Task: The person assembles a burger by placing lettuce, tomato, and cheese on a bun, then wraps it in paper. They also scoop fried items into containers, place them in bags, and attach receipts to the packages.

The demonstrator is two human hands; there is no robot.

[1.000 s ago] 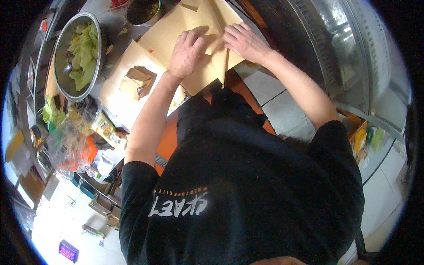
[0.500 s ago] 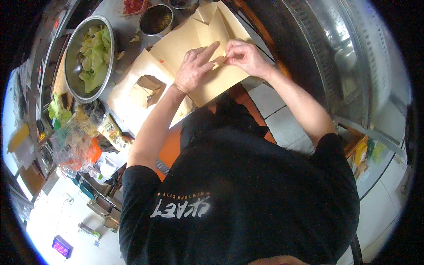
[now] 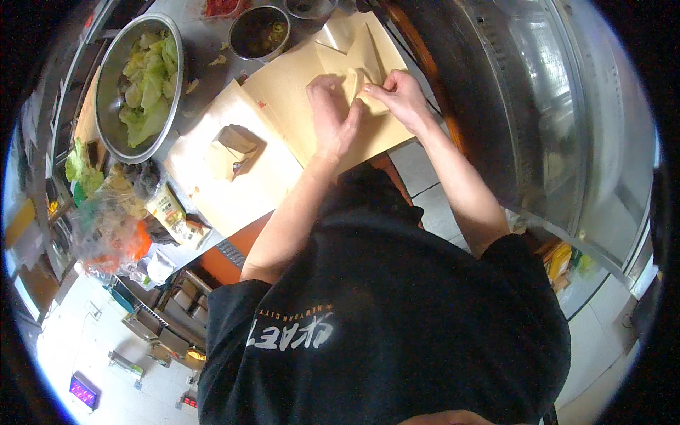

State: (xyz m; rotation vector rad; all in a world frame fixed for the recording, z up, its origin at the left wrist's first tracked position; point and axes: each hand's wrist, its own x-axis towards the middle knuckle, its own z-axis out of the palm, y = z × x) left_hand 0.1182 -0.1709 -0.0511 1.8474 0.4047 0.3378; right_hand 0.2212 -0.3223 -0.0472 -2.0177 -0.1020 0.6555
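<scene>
Left hand [image 3: 333, 117]: thumb apart from curled fingers | right hand [image 3: 405, 100]: fingers bent, thumb extended inward | thumbs near each other | forearms [image 3: 294, 219] converging

Strong light comes from the left, bleaching the near-left part of the brown paper [image 3: 265, 188] almost to white, while the folded packet [image 3: 227, 152] throws a shadow rightward. The black shirt [image 3: 425, 304] sinks into grainy darkness. Hazy reflections streak the glass panel [image 3: 602, 134]. Fisheye distortion bends the outer edges, where detail blurs inside a black, blue-fringed rim.
</scene>
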